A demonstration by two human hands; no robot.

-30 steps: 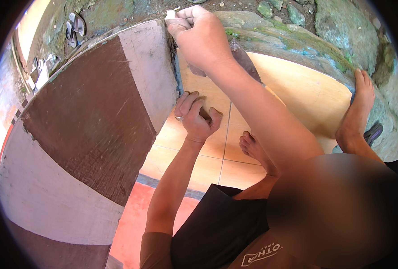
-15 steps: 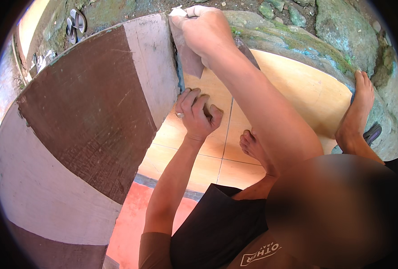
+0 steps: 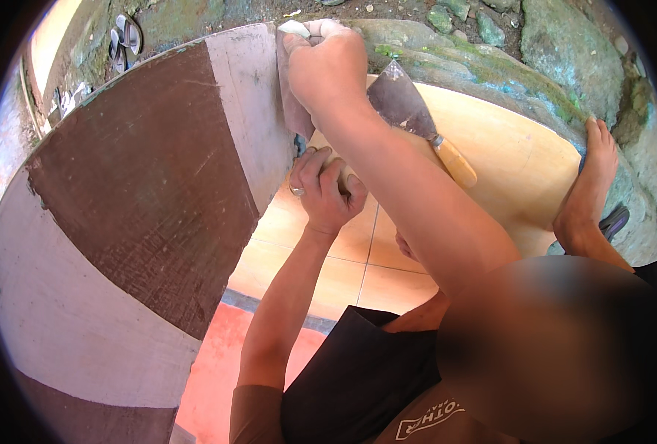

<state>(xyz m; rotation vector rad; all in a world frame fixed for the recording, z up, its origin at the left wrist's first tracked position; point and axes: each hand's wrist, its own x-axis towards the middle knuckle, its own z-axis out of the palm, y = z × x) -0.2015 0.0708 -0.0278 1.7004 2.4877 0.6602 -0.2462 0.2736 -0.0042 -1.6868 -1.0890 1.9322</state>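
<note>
A brown-grey sheet of sandpaper [image 3: 293, 103] is pinched in my right hand [image 3: 328, 70], pressed to the end face of a low curved wall [image 3: 143, 177] painted in brown and pale bands. A small white piece [image 3: 294, 28] shows at the fingertips; I cannot tell what it is. My left hand [image 3: 328, 191], with a ring on one finger, has its fingers loosely bent beside the wall's lower end edge, and nothing shows in it. Right of my right forearm, a putty knife [image 3: 402, 103] with a wooden handle lies on the tiles.
Orange floor tiles [image 3: 506, 155] spread under my arms, with a red floor [image 3: 213, 370] nearer. Mossy stones [image 3: 565, 44] border the tiles at the far right. A bare foot [image 3: 601, 159] is at the right; sandals [image 3: 127, 41] lie beyond the wall.
My right hand has moved slightly left and nearer with the sandpaper, which now lies flatter on the wall's end. More of the putty knife shows. My left hand has barely moved.
</note>
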